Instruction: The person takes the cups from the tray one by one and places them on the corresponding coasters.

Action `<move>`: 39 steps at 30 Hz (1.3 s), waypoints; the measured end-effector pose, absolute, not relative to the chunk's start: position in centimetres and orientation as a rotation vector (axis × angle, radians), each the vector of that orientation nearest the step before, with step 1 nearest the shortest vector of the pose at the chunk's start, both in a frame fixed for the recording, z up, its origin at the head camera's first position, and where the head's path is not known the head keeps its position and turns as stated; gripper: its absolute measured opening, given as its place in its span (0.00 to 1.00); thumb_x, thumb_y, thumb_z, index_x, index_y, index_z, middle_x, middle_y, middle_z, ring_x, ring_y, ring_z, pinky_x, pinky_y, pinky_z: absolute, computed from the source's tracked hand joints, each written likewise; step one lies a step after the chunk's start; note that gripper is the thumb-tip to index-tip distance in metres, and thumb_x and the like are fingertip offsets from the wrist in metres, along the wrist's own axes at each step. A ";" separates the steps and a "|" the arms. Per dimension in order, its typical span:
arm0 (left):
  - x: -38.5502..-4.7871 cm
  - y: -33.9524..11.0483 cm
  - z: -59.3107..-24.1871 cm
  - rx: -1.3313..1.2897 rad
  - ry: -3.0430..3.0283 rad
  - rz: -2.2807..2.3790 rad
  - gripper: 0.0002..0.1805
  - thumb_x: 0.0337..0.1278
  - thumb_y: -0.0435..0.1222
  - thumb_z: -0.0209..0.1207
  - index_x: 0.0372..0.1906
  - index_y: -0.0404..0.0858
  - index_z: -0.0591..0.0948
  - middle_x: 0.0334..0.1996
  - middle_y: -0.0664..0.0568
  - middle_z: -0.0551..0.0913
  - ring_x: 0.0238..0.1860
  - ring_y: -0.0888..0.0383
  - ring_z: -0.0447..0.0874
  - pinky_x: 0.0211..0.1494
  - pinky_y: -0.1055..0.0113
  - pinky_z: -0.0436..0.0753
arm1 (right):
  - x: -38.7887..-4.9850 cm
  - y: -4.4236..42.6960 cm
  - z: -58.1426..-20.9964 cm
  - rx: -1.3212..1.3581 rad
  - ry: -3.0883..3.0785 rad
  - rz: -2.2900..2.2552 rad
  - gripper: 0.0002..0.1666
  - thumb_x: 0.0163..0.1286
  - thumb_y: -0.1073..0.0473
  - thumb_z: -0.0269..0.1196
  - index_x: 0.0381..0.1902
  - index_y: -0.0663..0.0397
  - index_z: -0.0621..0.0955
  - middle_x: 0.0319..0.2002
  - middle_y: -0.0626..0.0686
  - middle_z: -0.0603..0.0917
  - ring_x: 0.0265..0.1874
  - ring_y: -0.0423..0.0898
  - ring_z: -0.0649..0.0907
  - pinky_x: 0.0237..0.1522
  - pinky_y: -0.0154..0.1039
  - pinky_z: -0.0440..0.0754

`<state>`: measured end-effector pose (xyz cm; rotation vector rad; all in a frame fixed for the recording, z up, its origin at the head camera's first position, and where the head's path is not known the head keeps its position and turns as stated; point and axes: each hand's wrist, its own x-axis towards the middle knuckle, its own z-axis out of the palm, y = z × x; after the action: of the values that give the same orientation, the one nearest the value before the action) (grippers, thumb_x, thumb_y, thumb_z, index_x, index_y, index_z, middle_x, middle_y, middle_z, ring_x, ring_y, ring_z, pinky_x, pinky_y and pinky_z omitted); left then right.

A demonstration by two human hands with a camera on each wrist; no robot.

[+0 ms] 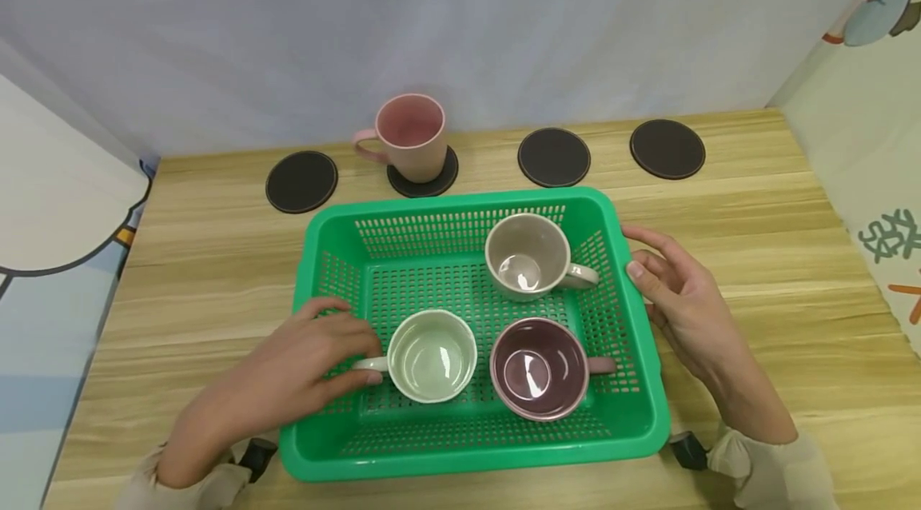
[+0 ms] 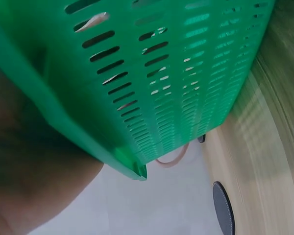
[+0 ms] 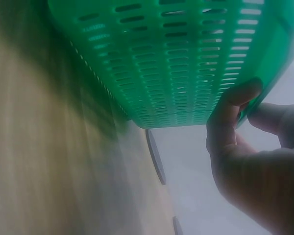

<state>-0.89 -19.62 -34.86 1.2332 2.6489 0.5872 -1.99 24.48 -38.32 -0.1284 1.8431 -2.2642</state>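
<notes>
A green plastic basket [image 1: 460,468] with slotted walls stands on the table and holds three mugs. My left hand [image 1: 305,362] reaches over the basket's left rim and grips the handle of a pale green mug [image 1: 432,370]. To that mug's right sits a purple mug [image 1: 536,390], its handle turned right; behind it is a beige mug [image 1: 521,246]. With thumb and fingers, my right hand [image 1: 683,306] holds the basket's right rim, as the right wrist view confirms at the fingers [image 3: 223,117]. The basket wall [image 2: 171,83] hides the left fingers from the left wrist camera.
Along the table's back edge lie round black coasters: one at far left [image 1: 302,182], one right of centre [image 1: 554,157], one at far right [image 1: 667,149]. A pink mug [image 1: 420,154] stands on another coaster [image 1: 449,174]. Behind them hangs a pale cloth [image 1: 460,30].
</notes>
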 end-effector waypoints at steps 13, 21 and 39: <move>-0.7 -18.4 -34.6 1.043 2.598 0.688 0.06 0.78 0.50 0.56 0.43 0.59 0.82 0.39 0.74 0.80 0.39 0.73 0.76 0.49 0.63 0.82 | -1.6 24.7 -38.5 -0.125 1.841 -2.258 0.27 0.84 0.67 0.51 0.77 0.54 0.66 0.48 0.49 0.86 0.39 0.39 0.89 0.37 0.37 0.92; -0.4 -18.0 -34.3 0.940 2.593 0.741 0.06 0.78 0.49 0.57 0.42 0.57 0.81 0.37 0.71 0.76 0.35 0.72 0.72 0.39 0.74 0.77 | -1.6 24.6 -38.5 -0.123 1.843 -2.257 0.27 0.84 0.67 0.51 0.77 0.55 0.66 0.46 0.48 0.86 0.38 0.39 0.89 0.36 0.37 0.92; -0.4 -16.8 -33.5 0.561 2.544 0.894 0.09 0.73 0.44 0.64 0.33 0.49 0.82 0.27 0.63 0.76 0.31 0.63 0.71 0.35 0.71 0.73 | -1.9 24.5 -38.5 -0.132 1.846 -2.259 0.28 0.84 0.67 0.51 0.78 0.55 0.65 0.47 0.48 0.86 0.38 0.39 0.89 0.36 0.37 0.92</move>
<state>-0.44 -16.77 -33.46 0.5609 2.5435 0.8936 -1.91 24.46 -38.47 -0.1318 1.8461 -2.2591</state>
